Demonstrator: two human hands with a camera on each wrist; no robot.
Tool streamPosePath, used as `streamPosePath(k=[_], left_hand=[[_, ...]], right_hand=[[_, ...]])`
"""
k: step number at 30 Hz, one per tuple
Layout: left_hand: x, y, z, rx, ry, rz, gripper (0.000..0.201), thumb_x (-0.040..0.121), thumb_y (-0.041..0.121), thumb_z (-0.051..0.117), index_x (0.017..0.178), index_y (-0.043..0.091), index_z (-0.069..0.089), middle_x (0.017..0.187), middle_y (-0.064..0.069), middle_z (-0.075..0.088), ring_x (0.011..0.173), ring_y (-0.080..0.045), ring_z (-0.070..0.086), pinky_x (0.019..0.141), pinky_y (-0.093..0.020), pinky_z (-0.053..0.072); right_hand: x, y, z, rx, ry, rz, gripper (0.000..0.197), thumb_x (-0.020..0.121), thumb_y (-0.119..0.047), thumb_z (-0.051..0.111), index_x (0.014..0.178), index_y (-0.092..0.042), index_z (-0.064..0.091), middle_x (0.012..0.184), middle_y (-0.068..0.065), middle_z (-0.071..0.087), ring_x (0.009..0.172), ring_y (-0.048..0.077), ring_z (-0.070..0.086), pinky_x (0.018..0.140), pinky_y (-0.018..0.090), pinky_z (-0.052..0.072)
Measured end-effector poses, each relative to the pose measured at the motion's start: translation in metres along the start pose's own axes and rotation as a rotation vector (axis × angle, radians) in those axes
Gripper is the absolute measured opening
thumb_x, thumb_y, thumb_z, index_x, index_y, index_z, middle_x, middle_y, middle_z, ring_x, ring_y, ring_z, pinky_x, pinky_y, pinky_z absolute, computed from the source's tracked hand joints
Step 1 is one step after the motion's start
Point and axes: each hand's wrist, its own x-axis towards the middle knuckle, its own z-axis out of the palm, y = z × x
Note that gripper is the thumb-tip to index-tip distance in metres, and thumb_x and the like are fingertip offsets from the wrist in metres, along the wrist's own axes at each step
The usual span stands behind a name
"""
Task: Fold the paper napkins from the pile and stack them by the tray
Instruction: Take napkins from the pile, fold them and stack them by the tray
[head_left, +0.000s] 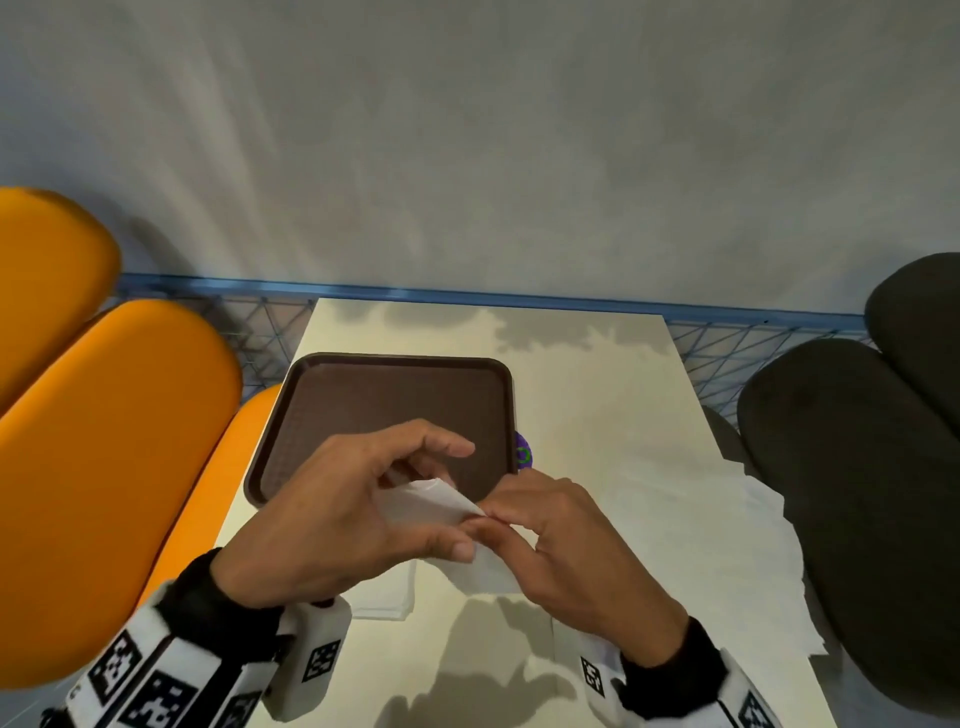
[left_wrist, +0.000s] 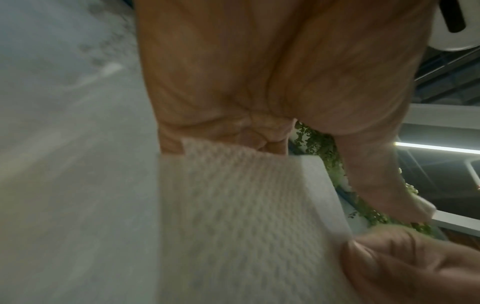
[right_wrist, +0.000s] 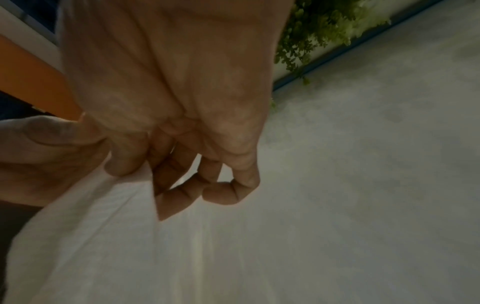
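Pale counter (head_left: 597, 395) carries everything before me. Nearest, my left hand (head_left: 332, 514) and right hand (head_left: 566, 540) each pinch one white napkin (head_left: 431, 501), lifted above a folded stack (head_left: 384, 592). Beyond sits the brown tray (head_left: 395, 395); loose napkins (head_left: 727, 545) lie right.

White embossed napkin (head_left: 436, 501) held half-folded above near edge of brown tray (head_left: 332, 395). Folded stack (head_left: 387, 590) lies just near of tray. Loose unfolded pile (head_left: 727, 545) at right.
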Motion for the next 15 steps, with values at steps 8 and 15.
streamPosePath(k=[8,15], left_hand=[[0.004,0.011,0.009,-0.074,0.072,-0.033,0.007,0.072,0.041,0.080,0.078,0.037,0.081,0.076,0.021,0.074,0.076,-0.007,0.071,0.067,-0.021,0.053],[-0.014,-0.003,-0.009,-0.120,0.119,-0.170,0.003,0.071,0.037,0.080,0.072,0.035,0.080,0.077,0.020,0.075,0.080,-0.002,0.071,0.071,-0.011,0.050]], right_hand=[[-0.007,0.006,0.005,-0.050,0.000,-0.002,0.027,0.102,-0.042,0.049,0.081,-0.030,0.061,0.074,-0.017,0.058,0.074,0.005,0.045,0.067,0.032,0.038],[-0.069,0.061,0.004,-0.313,-0.217,0.353,0.044,0.092,-0.070,0.031,0.106,-0.046,0.065,0.105,-0.030,0.060,0.101,-0.004,0.049,0.091,0.033,0.041]])
